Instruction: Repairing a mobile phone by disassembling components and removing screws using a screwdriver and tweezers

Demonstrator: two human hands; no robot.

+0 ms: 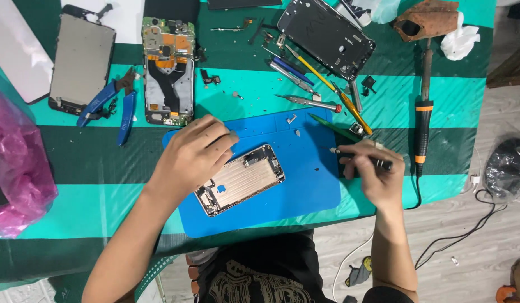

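On a blue repair mat [305,185] laid over a green-striped tablecloth [91,202], an opened phone housing [240,179] lies at a slant, its rose-gold inner plate facing up. The left hand [190,154] rests on the housing's upper left corner, fingers curled loosely together and pressing down on the edge, so the housing extends out from under the palm toward the lower right. The right hand [372,174] sits off the mat's right edge, well apart from the housing, its fingers closed around a thin black screwdriver [361,157] whose tip points left toward the mat. Just above that hand lie a green-handled tool [333,128], a yellow-handled tool [350,106] and a silver screwdriver with a red tip [310,102]. A soldering iron [424,123] with an orange band lies upright along the right side, its cord trailing off the table. Farther back, near the left hand, sit a phone body with an exposed circuit board [169,70], blue-handled cutters [111,104] and a detached screen assembly [83,62]. A black phone frame [327,36] lies at the top, and a pink plastic bag [16,163] bulges at the left edge.
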